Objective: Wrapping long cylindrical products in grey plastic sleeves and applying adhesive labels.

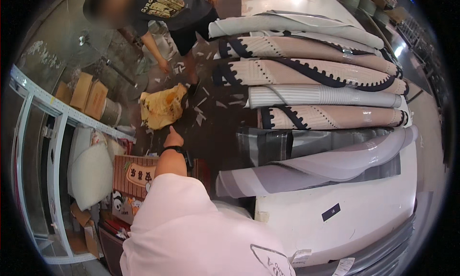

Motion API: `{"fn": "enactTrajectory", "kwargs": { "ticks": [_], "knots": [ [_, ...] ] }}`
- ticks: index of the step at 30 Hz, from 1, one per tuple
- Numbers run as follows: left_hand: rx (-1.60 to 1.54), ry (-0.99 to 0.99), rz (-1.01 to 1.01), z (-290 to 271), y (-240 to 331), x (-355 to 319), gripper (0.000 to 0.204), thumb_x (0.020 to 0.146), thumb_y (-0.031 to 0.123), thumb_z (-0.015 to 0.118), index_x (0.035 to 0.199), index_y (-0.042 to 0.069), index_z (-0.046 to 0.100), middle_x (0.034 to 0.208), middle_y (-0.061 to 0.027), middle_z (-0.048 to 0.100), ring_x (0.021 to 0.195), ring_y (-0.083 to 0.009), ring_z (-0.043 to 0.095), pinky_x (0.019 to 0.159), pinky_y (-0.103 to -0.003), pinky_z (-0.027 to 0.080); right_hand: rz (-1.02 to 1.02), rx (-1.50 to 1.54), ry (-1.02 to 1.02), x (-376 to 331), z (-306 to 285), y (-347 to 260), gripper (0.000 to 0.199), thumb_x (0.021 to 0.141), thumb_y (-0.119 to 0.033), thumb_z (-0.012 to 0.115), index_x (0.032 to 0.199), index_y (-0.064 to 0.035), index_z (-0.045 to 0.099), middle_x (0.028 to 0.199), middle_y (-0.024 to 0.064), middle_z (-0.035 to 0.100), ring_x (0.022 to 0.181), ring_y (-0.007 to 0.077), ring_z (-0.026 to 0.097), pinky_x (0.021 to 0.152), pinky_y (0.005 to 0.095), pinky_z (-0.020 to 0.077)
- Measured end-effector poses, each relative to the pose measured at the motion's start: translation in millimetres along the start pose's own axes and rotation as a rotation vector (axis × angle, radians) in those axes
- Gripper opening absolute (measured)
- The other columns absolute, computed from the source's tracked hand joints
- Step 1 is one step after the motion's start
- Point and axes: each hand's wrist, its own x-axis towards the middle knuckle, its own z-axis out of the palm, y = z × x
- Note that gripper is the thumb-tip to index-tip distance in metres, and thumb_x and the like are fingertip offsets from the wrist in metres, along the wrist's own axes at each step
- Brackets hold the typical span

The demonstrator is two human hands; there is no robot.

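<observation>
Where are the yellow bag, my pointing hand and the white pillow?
yellow bag (162, 107), head view, middle of its crumpled face
left hand (173, 138), head view, back of the hand
white pillow (91, 173), head view, its bulging front

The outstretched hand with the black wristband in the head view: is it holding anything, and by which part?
Nothing is held. The left hand is stretched out bare, pointing toward the yellow bag on the floor without touching it. No grip shows; the other hand is out of view.
</observation>
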Motion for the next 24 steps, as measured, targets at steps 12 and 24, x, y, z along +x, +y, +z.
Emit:
{"fn": "enactTrajectory", "kwargs": {
  "ticks": [12,24],
  "knots": [
    [-0.166,0.083,-0.15,31,-30,-6,0.077,0.084,0.017,0.048,0.138,0.013,-0.007,0.119,-0.0154,0.05,0.106,-0.0282,0.052,0.089,-0.042,0.04,-0.138,-0.037,-0.013,42,-2,68,0.043,0.088,-0.045,0.036,0.119,-0.0168,0.047,0.128,0.0107,0.037,0.112,0.0326,0.037,0.088,0.0465,0.0328],
    [-0.084,0.047,0.138,59,-15,-13,0.084,0.078,0.023,0.054,0.138,0.01,-0.002,0.116,-0.0219,0.051,0.105,-0.0335,0.052,0.09,-0.041,0.04,-0.107,-0.014,-0.086,43,-9,80,0.045,0.088,-0.045,0.035,0.121,-0.0166,0.045,0.13,0.0107,0.034,0.114,0.0328,0.034,0.09,0.0472,0.0309]
  ]
}}
